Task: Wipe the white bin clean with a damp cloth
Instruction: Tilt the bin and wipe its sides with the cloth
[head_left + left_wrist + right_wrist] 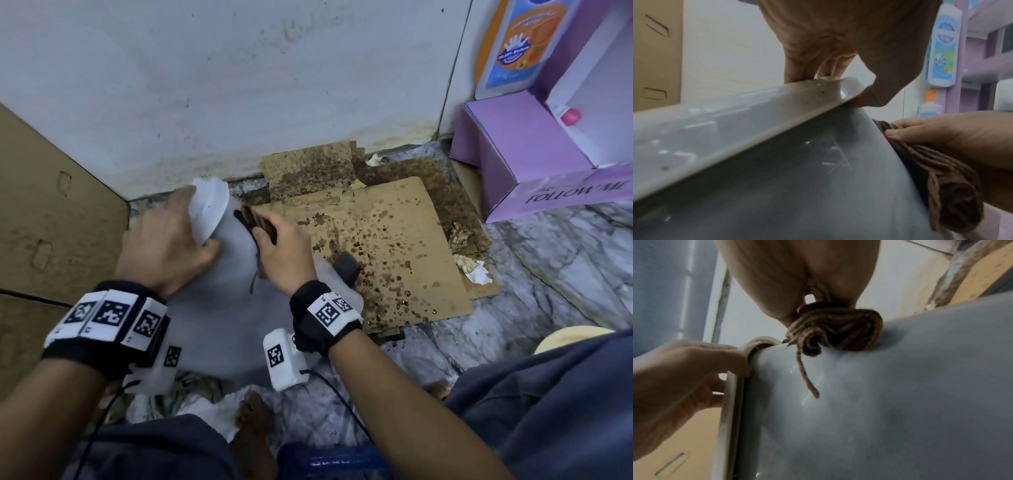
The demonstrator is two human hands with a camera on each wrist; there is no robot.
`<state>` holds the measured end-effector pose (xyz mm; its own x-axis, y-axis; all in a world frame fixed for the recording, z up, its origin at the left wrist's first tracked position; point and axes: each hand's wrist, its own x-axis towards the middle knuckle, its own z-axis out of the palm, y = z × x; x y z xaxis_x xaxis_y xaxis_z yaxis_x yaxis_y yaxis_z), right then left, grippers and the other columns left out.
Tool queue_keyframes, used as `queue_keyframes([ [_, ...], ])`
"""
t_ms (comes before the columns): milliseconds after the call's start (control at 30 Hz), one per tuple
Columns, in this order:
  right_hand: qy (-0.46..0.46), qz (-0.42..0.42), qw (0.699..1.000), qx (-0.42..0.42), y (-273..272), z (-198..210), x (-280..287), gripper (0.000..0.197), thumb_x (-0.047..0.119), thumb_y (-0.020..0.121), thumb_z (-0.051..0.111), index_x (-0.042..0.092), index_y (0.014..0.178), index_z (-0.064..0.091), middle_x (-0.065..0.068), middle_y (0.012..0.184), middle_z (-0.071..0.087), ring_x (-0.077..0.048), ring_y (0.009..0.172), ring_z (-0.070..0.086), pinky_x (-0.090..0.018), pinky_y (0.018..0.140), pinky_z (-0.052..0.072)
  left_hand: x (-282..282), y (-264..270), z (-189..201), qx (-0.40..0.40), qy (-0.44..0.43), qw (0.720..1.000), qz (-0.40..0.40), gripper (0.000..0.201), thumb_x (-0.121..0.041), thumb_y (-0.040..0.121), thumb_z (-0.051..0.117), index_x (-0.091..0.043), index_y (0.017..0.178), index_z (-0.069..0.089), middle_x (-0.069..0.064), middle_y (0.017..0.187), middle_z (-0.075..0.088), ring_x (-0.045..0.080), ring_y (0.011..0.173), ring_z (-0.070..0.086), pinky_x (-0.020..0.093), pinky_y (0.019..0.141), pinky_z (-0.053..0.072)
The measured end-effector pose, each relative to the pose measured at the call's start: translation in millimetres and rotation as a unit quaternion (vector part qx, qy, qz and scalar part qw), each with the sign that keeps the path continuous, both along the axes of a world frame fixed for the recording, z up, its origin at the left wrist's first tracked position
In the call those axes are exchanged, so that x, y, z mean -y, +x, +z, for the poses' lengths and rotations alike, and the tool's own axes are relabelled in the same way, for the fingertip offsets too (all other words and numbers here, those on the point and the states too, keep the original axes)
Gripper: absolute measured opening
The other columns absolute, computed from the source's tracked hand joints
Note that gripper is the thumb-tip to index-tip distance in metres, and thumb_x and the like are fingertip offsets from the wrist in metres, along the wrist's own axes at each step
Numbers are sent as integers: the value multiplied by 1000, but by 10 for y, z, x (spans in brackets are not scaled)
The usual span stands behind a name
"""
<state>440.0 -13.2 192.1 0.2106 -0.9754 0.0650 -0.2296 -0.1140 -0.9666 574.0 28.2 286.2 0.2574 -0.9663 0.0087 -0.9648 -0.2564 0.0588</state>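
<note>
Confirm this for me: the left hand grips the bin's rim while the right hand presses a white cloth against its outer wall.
The cloth is brown, not white, as the right wrist view shows. The left hand does grip the bin at its rim, and the right hand presses the cloth against the outer wall.

- The purple box [534, 171] at the right of the head view bears "FOLLOW ME" in dark capitals along its lower front face, running slightly uphill to the right; the final letter is cut off by the picture's edge.
- The blue and orange bottle [513, 44] above that box has a printed label with a white hand emblem, but its wording is too blurred to read.
- The wrist bands [109, 315] carry black-and-white square code markers, with no letters or numbers on them.
</note>
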Motion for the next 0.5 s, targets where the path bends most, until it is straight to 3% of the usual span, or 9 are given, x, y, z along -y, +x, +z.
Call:
queue_keyframes([
  [67, -21, -21, 999, 16, 21, 176, 101, 34, 13, 93, 55, 13, 126, 60, -11, 118, 62, -26, 110, 53, -28, 95, 36, 71, 19, 160, -24, -53, 998, -4, 73, -29, 74, 69, -13, 140, 43, 28, 111, 65, 50, 101, 60, 51, 84, 46],
  [200, -62, -56, 995, 45, 9, 354, 262, 33, 10, 91, 56, 12, 124, 60, -10, 120, 60, -27, 113, 51, -35, 101, 39, 180, -41, 283, -63, -127, 990, -16, 78, -17, 76, 72, -12, 146, 39, 25, 130, 58, 48, 117, 54, 51, 96, 41],
  [300, -70, -75, 994, 46, 9, 264, 305, 33, 10, 90, 57, 13, 124, 60, -7, 121, 60, -26, 113, 51, -35, 101, 40, 197, -76, 137, -90, -168, 981, -34, 81, -9, 74, 75, -8, 146, 40, 21, 140, 53, 44, 123, 52, 51, 100, 41],
  [500, -53, -81, 995, 36, -21, -82, 191, 33, 15, 92, 57, 15, 125, 59, -3, 123, 58, -21, 114, 51, -35, 101, 42, 118, -68, -300, -113, -179, 977, -40, 84, 0, 69, 76, -8, 145, 41, 14, 146, 50, 38, 128, 51, 54, 95, 46],
])
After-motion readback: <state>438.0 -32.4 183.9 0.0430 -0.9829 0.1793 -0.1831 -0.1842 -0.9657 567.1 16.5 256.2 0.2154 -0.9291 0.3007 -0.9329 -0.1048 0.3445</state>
